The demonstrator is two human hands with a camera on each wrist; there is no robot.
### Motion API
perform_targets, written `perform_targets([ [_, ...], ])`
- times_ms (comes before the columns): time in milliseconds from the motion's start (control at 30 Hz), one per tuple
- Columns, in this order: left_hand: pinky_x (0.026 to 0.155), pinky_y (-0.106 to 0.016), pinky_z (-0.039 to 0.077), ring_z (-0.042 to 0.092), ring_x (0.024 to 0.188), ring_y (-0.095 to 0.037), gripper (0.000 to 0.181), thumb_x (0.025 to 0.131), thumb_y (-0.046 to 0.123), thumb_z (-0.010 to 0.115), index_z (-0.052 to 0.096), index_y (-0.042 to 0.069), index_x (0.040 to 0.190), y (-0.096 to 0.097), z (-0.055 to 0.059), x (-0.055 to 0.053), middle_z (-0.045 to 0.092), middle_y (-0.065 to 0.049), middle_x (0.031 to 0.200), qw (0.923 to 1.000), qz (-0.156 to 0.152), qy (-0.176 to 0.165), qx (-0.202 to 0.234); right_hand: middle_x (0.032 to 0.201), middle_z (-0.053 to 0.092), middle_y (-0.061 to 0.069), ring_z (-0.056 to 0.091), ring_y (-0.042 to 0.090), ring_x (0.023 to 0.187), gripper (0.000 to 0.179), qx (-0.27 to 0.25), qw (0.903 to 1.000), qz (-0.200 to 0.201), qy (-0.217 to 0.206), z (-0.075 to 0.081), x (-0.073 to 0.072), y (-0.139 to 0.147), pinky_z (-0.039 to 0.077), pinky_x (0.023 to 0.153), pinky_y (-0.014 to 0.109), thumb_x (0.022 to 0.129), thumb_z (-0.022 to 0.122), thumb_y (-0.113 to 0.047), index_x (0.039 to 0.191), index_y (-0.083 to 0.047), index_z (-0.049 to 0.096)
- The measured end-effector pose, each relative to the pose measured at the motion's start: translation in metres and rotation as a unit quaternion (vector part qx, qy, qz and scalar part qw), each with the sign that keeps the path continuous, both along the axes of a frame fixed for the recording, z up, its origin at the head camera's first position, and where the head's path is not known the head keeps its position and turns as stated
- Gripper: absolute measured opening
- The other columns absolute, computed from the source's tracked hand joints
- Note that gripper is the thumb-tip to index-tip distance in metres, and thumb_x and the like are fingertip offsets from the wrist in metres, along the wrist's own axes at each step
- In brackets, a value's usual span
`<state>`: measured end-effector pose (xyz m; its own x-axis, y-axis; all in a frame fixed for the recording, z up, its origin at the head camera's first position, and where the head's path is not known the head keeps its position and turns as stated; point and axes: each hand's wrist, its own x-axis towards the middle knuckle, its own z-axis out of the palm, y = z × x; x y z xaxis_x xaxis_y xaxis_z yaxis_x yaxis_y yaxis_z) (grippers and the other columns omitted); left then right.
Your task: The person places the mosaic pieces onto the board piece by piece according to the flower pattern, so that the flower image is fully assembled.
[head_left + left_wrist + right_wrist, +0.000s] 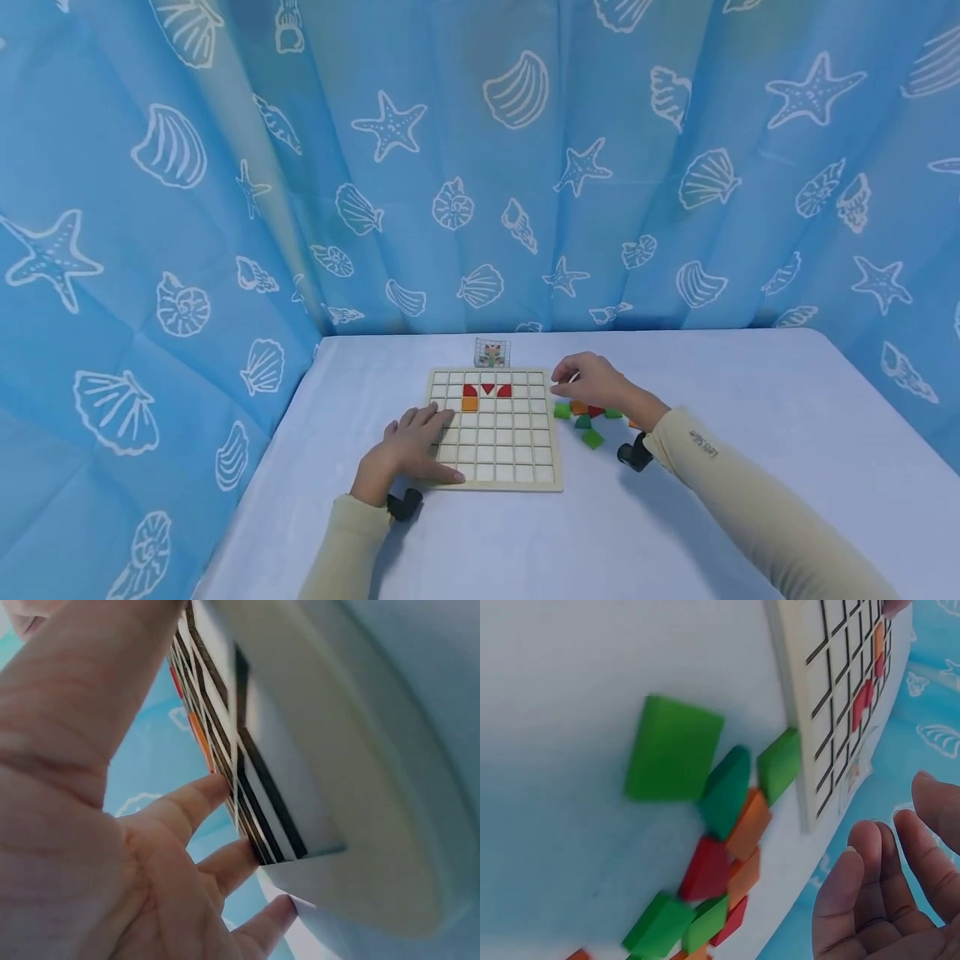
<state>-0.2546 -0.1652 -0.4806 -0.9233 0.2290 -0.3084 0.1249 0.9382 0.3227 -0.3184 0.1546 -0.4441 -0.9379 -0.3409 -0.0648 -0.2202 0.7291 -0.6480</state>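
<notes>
A pale wooden grid board (495, 487) lies on the table, with red pieces (504, 391) and an orange square (469, 404) set in its upper cells. My left hand (411, 443) rests on the board's left side, fingers spread and thumb at the front edge. Its fingertips (214, 787) touch the grid in the left wrist view. Just past the board's right edge, above the loose pieces, hovers my right hand (596, 385). Its fingers bend loosely, and nothing shows between thumb and fingers in the right wrist view.
Loose green blocks (676, 750), a dark green piece (726, 793), and red and orange ones lie in a cluster right of the board. Behind the board sits a small picture card (492, 353). A blue curtain (465, 167) with shell prints hangs behind the white table (750, 375).
</notes>
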Motion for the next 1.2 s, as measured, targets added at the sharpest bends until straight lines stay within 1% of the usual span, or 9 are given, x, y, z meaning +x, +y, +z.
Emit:
perform_targets([
  [167, 0.119, -0.065, 0.013, 0.016, 0.151, -0.037, 0.105, 0.069, 0.055, 0.084, 0.032, 0.025, 0.155, 0.003, 0.002, 0.001, 0.022, -0.009, 0.165, 0.9999, -0.002, -0.010, 0.011, 0.098, 0.069, 0.004, 0.061, 0.017, 0.086, 0.018, 0.017, 0.9994, -0.020, -0.025, -0.005, 0.000, 0.013, 0.055, 0.074, 0.029, 0.091, 0.071, -0.021, 0.103, -0.009, 0.070],
  [233, 0.119, -0.066, 0.014, 0.017, 0.151, -0.038, 0.105, 0.067, 0.055, 0.085, 0.034, 0.024, 0.154, 0.005, 0.003, 0.002, 0.025, -0.009, 0.164, 0.9998, -0.004, -0.004, 0.021, 0.099, 0.068, 0.005, 0.062, 0.018, 0.086, 0.019, 0.019, 0.9990, -0.026, -0.030, -0.005, 0.001, 0.018, 0.055, 0.074, 0.030, 0.091, 0.071, -0.020, 0.105, -0.007, 0.070],
  [467, 0.119, -0.065, 0.015, 0.018, 0.151, -0.037, 0.107, 0.067, 0.059, 0.084, 0.033, 0.025, 0.154, 0.005, 0.003, 0.002, 0.025, -0.009, 0.164, 0.9998, -0.008, 0.001, 0.016, 0.104, 0.068, 0.007, 0.059, 0.021, 0.089, 0.027, 0.024, 0.9974, -0.045, -0.050, -0.008, 0.003, 0.024, 0.055, 0.079, 0.032, 0.090, 0.072, -0.023, 0.111, -0.007, 0.069],
  [633, 0.119, -0.065, 0.015, 0.017, 0.151, -0.036, 0.106, 0.068, 0.059, 0.083, 0.032, 0.025, 0.155, 0.000, 0.004, 0.000, 0.024, -0.008, 0.164, 0.9998, -0.012, 0.008, 0.013, 0.109, 0.067, 0.009, 0.058, 0.022, 0.091, 0.030, 0.005, 0.9968, -0.056, -0.058, -0.012, 0.004, 0.022, 0.055, 0.079, 0.032, 0.089, 0.073, -0.023, 0.114, -0.007, 0.069],
  [733, 0.119, -0.065, 0.015, 0.018, 0.151, -0.036, 0.105, 0.069, 0.059, 0.083, 0.032, 0.025, 0.155, -0.001, 0.006, -0.001, 0.024, -0.008, 0.164, 0.9997, -0.014, 0.012, 0.015, 0.112, 0.067, 0.010, 0.059, 0.024, 0.094, 0.031, -0.011, 0.9966, -0.058, -0.057, -0.014, 0.006, 0.027, 0.056, 0.079, 0.032, 0.090, 0.072, -0.023, 0.116, -0.007, 0.070],
  [833, 0.119, -0.065, 0.014, 0.017, 0.151, -0.036, 0.106, 0.069, 0.059, 0.082, 0.031, 0.025, 0.155, -0.002, 0.006, -0.001, 0.023, -0.008, 0.164, 0.9997, -0.015, 0.007, 0.017, 0.114, 0.068, 0.011, 0.061, 0.025, 0.098, 0.028, -0.012, 0.9967, -0.064, -0.048, -0.016, 0.009, 0.040, 0.057, 0.081, 0.033, 0.089, 0.073, -0.022, 0.114, -0.008, 0.071],
  [1000, 0.119, -0.064, 0.013, 0.016, 0.151, -0.036, 0.106, 0.068, 0.061, 0.082, 0.032, 0.026, 0.155, -0.002, 0.003, 0.000, 0.023, -0.007, 0.164, 0.9998, -0.009, -0.002, 0.015, 0.113, 0.068, 0.012, 0.062, 0.028, 0.101, 0.025, 0.002, 0.9972, -0.069, -0.030, -0.020, 0.017, 0.068, 0.058, 0.083, 0.037, 0.089, 0.073, -0.021, 0.110, -0.007, 0.071],
  [1067, 0.119, -0.065, 0.014, 0.017, 0.151, -0.036, 0.106, 0.068, 0.061, 0.082, 0.032, 0.026, 0.155, -0.003, 0.002, 0.000, 0.024, -0.007, 0.164, 0.9999, -0.006, -0.001, 0.015, 0.112, 0.068, 0.013, 0.063, 0.029, 0.102, 0.027, 0.005, 0.9974, -0.067, -0.027, -0.019, 0.020, 0.078, 0.059, 0.083, 0.037, 0.090, 0.073, -0.021, 0.111, -0.006, 0.071],
  [1200, 0.118, -0.065, 0.015, 0.018, 0.150, -0.036, 0.106, 0.068, 0.060, 0.083, 0.032, 0.025, 0.155, -0.003, 0.002, 0.001, 0.024, -0.008, 0.164, 0.9997, -0.014, 0.004, 0.020, 0.111, 0.067, 0.014, 0.062, 0.027, 0.100, 0.028, 0.009, 0.9974, -0.064, -0.031, -0.019, 0.026, 0.096, 0.059, 0.080, 0.036, 0.089, 0.073, -0.021, 0.112, -0.005, 0.070],
])
